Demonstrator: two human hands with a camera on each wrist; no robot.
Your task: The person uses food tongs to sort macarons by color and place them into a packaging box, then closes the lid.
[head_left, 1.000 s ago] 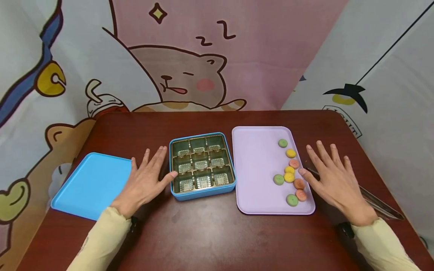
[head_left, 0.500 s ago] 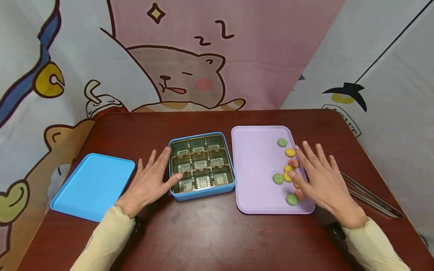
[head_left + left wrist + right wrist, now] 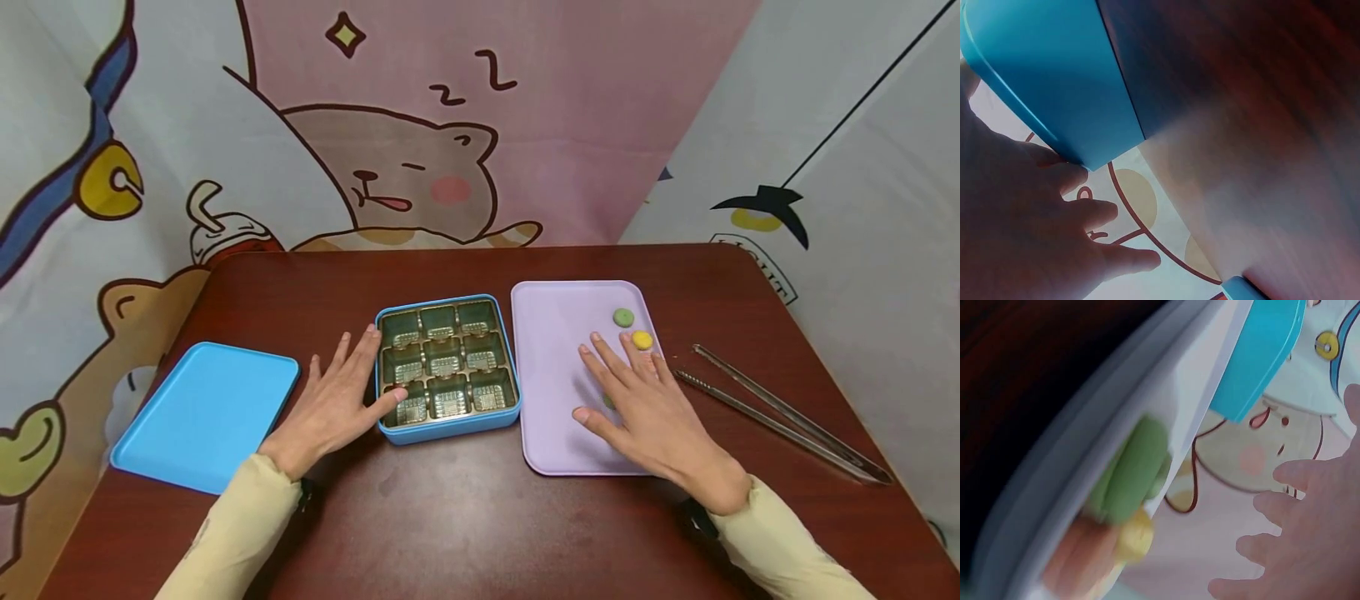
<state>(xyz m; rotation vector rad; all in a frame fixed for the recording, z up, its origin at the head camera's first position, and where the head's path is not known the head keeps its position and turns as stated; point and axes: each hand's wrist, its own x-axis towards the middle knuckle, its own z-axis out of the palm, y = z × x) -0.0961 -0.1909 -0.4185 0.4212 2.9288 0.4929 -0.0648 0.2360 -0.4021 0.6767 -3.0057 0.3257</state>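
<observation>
My left hand (image 3: 337,404) rests at the left side of a blue box (image 3: 450,427), fingers spread straight and thumb over its near left corner. Inside the box sits a gold insert (image 3: 444,367) with several square compartments. My right hand (image 3: 648,408) spreads over the right part of a lilac tray (image 3: 551,375), holding nothing. Past its fingertips lie a green macaron (image 3: 623,317) and a yellow macaron (image 3: 642,340); the hand hides most of the others in the head view. The right wrist view shows green (image 3: 1135,469), yellow (image 3: 1136,536) and orange-pink (image 3: 1079,556) macarons below the hand.
Metal tongs (image 3: 787,421) lie on the brown table (image 3: 450,517) right of the tray, tips pointing toward it. At the left is a flat blue lid (image 3: 210,412). A printed cartoon cloth (image 3: 585,125) hangs behind the table.
My right hand has moved left from beside the tray to over the macarons, uncovering the tongs. My left hand has shifted slightly right, its thumb further over the box edge.
</observation>
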